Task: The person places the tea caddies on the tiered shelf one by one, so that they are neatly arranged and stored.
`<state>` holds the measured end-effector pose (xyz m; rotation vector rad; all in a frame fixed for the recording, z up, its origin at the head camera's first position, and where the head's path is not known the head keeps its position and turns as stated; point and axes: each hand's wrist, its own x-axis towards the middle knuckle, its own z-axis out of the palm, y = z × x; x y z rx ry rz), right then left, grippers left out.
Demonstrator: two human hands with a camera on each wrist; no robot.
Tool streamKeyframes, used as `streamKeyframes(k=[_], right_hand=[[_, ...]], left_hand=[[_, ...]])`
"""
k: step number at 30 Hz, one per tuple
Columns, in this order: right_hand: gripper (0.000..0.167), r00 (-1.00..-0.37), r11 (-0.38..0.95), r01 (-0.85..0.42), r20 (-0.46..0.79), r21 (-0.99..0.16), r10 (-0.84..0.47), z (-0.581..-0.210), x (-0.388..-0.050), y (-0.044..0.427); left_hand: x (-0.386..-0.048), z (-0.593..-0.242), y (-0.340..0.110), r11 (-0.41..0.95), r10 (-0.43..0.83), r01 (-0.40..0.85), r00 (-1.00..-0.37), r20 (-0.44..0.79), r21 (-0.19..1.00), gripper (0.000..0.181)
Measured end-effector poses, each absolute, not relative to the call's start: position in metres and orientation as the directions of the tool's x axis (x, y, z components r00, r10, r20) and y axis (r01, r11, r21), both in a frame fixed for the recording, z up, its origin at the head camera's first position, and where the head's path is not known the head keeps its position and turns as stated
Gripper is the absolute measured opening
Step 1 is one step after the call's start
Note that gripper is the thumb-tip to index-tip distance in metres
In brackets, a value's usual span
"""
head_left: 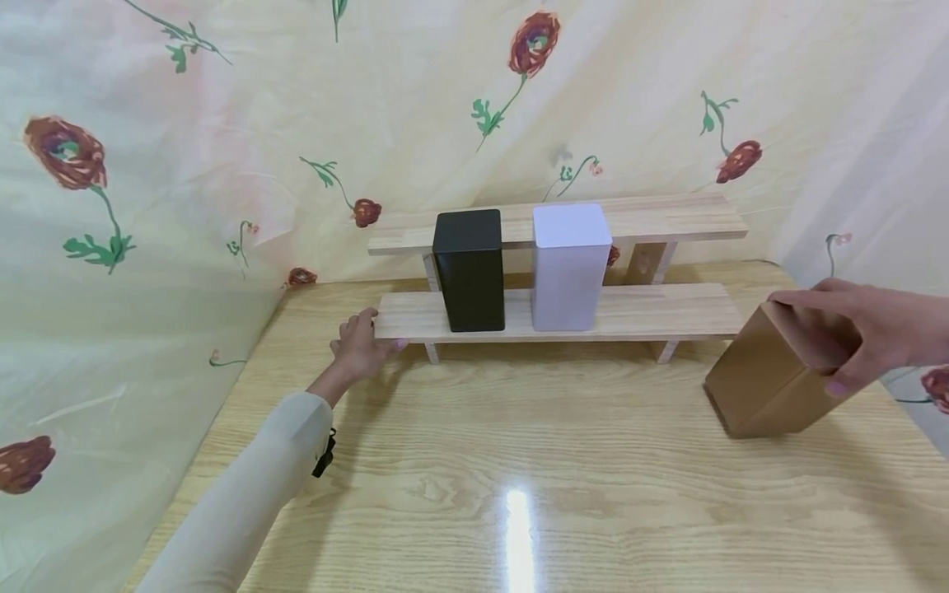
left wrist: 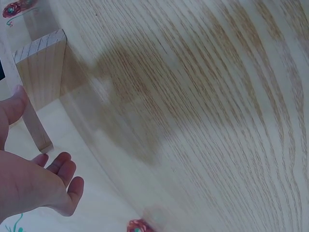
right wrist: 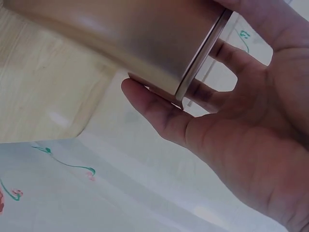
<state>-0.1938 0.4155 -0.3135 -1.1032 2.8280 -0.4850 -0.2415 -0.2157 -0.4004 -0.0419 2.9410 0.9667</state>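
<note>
On the left, my left hand (head_left: 361,346) holds the left end of the lower board of a two-tier wooden shelf (head_left: 667,309). In the left wrist view the thumb presses the edge of the board (left wrist: 36,125), and the fingers bend around its end. My right hand (head_left: 878,325) grips a gold-brown rectangular canister (head_left: 767,379) by its upper end, to the right of the shelf. The canister leans, its lower end at the tabletop. In the right wrist view the thumb and fingers span the rim of the canister (right wrist: 140,38).
A black rectangular canister (head_left: 474,280) and a white one (head_left: 569,276) stand side by side on the lower board, rising past the upper board (head_left: 675,218). The wood-grain table (head_left: 474,428) is bordered by flower-printed cloth (head_left: 415,107) behind and at both sides.
</note>
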Motion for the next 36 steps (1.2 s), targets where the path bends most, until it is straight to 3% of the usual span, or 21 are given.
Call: streamKeyframes(k=[7,12,19,28,36], right_hand=[[0.124,-0.720,0.689,-0.689,0.102,-0.225,-0.687,-0.301,-0.196,0.414],[0.127,-0.703,0.669,-0.706,0.119,-0.233,-0.701,-0.290,-0.200,0.412],[0.133,-0.632,0.591,-0.772,0.187,-0.234,-0.752,-0.276,-0.205,0.405],[0.127,-0.600,0.559,-0.789,0.122,-0.256,-0.791,-0.255,-0.219,0.402],[0.123,-0.686,0.658,-0.717,0.070,-0.231,-0.724,-0.236,-0.232,0.395]], left_hand=[[-0.241,-0.398,-0.215,0.814,-0.011,-0.038,-0.999,-0.051,0.579,0.080],[-0.241,-0.397,-0.215,0.813,-0.010,-0.038,-0.999,-0.051,0.582,0.079],[-0.241,-0.398,-0.214,0.810,-0.018,-0.044,-0.999,-0.050,0.585,0.079],[-0.241,-0.400,-0.214,0.804,-0.025,-0.047,-0.999,-0.045,0.592,0.079],[-0.243,-0.401,-0.213,0.799,-0.023,-0.046,-0.999,-0.047,0.599,0.079]])
